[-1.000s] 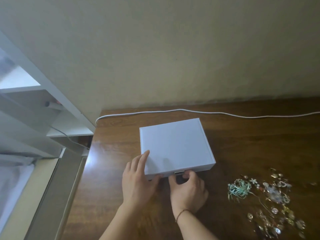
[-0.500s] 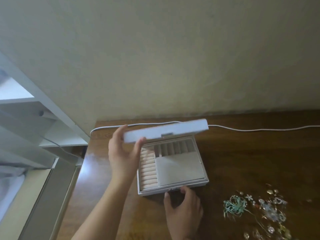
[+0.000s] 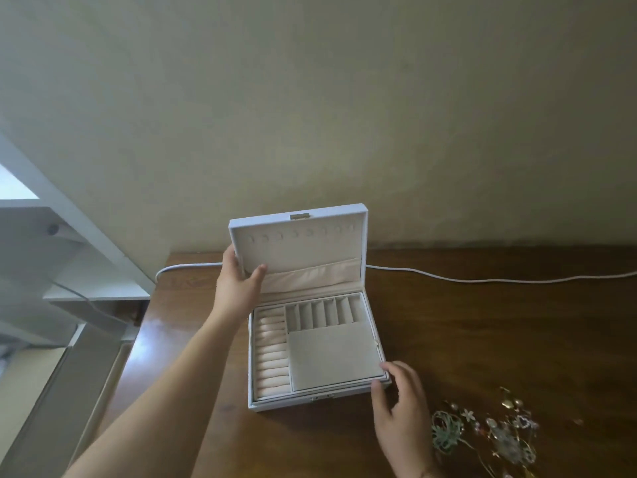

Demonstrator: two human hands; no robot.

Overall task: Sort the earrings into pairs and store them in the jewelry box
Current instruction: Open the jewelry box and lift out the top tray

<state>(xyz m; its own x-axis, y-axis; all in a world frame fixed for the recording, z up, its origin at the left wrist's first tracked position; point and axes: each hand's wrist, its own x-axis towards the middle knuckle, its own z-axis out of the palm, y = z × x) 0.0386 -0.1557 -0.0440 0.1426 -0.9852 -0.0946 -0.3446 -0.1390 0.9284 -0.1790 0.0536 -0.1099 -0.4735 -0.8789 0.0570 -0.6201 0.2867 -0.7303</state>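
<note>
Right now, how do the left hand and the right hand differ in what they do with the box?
The left hand is raised and grips the left edge of the upright lid; the right hand is low at the front right corner of the box. The left thumb lies inside the lid; the right hand's fingers are loosely spread, clasping nothing. Both touch the box.

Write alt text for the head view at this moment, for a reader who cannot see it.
A white jewelry box stands open on a wooden table; the left hand holds its raised lid, and the right hand touches its front right corner. A tangle of earrings lies to the right.
</note>
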